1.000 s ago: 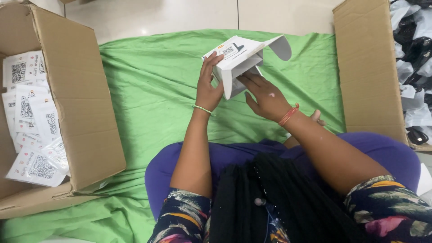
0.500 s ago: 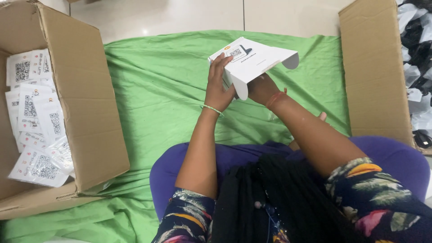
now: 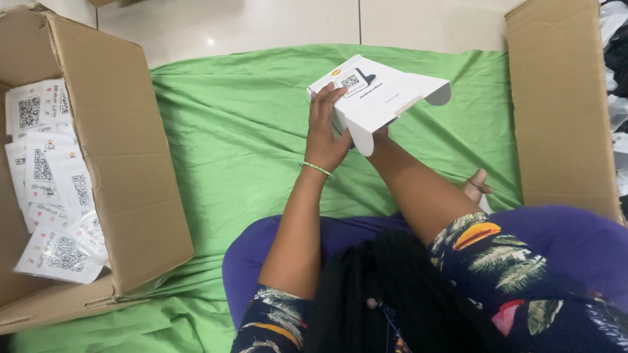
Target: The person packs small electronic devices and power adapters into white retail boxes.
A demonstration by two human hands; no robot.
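The left hand (image 3: 325,134) grips the near-left edge of a white folded carton (image 3: 377,97), fingers curled over its top. The right hand (image 3: 379,134) sits under the carton, mostly hidden; its grip cannot be told. The carton hovers above the green cloth (image 3: 248,144) at twelve o'clock. An open cardboard box (image 3: 124,176) of white packets (image 3: 55,189) lies at nine o'clock, another cardboard box (image 3: 559,104) at two.

Short dark sleeves printed with bright leaves and flowers, purple trousers below them. A thin green bangle (image 3: 318,169) circles the wrist just under the left hand (image 3: 325,131). Long black braids hang between the sleeves.
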